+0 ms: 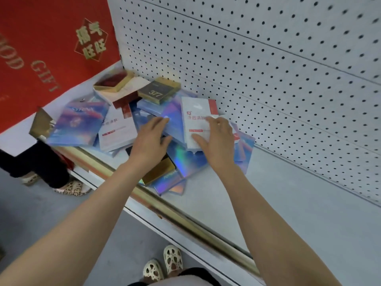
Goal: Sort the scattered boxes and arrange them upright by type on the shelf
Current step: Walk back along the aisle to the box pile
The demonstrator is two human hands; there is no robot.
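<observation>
White box (pixel 194 122) lies atop the scattered pile mid-shelf (pixel 288 195); right hand (pixel 216 139) pinches its near edge, likely to lift it. Left hand (pixel 149 139) rests flat, fingers straight, steadying holographic boxes (pixel 185 159).

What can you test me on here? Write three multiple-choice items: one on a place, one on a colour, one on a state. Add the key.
1. Where does the 377 box lie?
A) at the back of the heap
B) on the floor
C) on the shelf's front rail

2. What colour is the big gift panel at the left?
A) green
B) red
C) black

3. How do the boxes lie?
A) upright in rows
B) flat in a jumbled heap
C) in one neat stack

Key: 1 A, it sits close to the pegboard wall; 2 B, it is red with gold lettering; 3 B, they overlap at odd angles.
</observation>
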